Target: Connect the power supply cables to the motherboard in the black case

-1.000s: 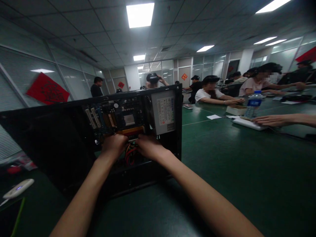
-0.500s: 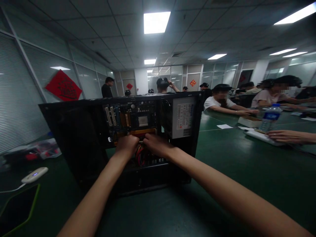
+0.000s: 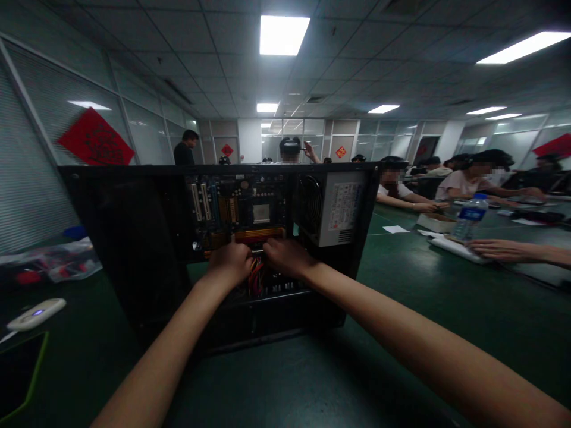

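Facing each other inside the open computer case [image 3: 134,255], the left hand [image 3: 229,261] and the right hand [image 3: 289,257] have their fingers curled nearly closed beside the lower edge of the circuit board [image 3: 247,196]; whether either has hold of anything cannot be told, since blur and the knuckles hide the fingertips. Just beyond them lies an orange strip [image 3: 265,233], and coloured cables [image 3: 256,279] hang between them. Pulling unevenly there could strain a cable or crack the strip, and a hard push might tip the case, which stands upright on the green table [image 3: 401,339]. The case holds the board at its far side and a power supply [image 3: 341,208] at upper right. On the left, a clear plastic bag [image 3: 74,261] holds red and dark objects, not identifiable. Far right, a small box [image 3: 435,223] shows no clear contents, near a blue-capped bottle [image 3: 471,215].
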`<state>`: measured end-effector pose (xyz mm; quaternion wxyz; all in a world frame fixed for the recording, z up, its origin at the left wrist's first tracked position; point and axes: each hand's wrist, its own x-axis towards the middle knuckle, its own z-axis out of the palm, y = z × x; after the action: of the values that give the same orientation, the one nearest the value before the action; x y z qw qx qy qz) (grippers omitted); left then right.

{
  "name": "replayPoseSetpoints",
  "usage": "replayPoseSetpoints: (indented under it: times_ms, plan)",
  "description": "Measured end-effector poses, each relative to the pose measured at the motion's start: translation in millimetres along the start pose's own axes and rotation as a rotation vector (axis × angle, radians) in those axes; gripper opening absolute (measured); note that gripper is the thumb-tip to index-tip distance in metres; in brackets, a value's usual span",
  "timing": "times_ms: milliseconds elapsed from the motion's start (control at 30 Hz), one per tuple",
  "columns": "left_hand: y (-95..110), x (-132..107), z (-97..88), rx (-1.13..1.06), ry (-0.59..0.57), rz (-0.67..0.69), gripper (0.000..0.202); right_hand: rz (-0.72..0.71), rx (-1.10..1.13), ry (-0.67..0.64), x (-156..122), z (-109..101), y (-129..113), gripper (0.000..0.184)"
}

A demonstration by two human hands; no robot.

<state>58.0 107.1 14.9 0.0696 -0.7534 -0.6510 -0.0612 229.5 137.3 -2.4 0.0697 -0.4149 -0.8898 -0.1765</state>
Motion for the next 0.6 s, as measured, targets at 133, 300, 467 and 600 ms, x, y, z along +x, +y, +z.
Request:
replayPoseSetpoints:
  times_ms: [133, 300, 467, 600]
  plan:
    - [-0.6, -3.9, -2.4, -0.102, -0.020, -0.017, 0.036, 0.009, -0.018, -0.009, -1.6, -3.6, -2.1, 0.029]
    - [-1.7, -6.0, -2.0, -0.221, -0.052, 0.006, 0.037, 0.008, -0.026, 0.014, -1.7, -0.6, -2.0, 0.027]
    - [-5.7, -2.7, 1.7, -0.245, -0.084, -0.017, 0.037, -0.008, -0.063, 0.027, -2.0, 0.4, -2.2, 0.028]
    - [-4.7, -2.9, 1.7, -0.233, -0.069, -0.029, 0.034, -0.030, -0.091, 0.006, -2.5, -0.9, -3.2, 0.031]
